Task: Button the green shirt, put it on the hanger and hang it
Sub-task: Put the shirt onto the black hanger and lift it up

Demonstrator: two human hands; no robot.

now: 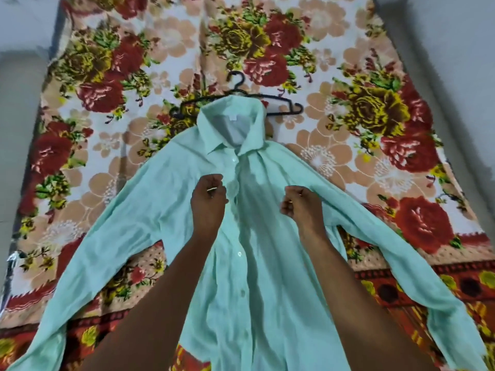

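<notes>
- Head view: the shirt (257, 263) lies face up on a flowered blanket (112, 84), collar away from the person, sleeves spread to both sides.
- The left hand (210, 198) sits at the button strip, fingers curled, right next to a bunched bit of the placket; whether the fingertips actually pinch the cloth there cannot be told, as the back of the hand hides them.
- The right hand (301, 202) is curled over the shirt's right chest panel, apart from the placket; its fingertips are tucked under, so a grip on the cloth cannot be confirmed.
- A button (239, 254) shows nearer the person than the fingers, another lower still; one shows beyond the fingers, just below the collar.
- The hanger (241, 99) lies beyond the fingers, past the collar; its middle is hidden under the collar, and only the hook and both ends show.
- The shirt's hem and left cuff are cut off by the frame edge.
- The blanket covers a bed; pale floor or wall shows at both sides, blurred.
</notes>
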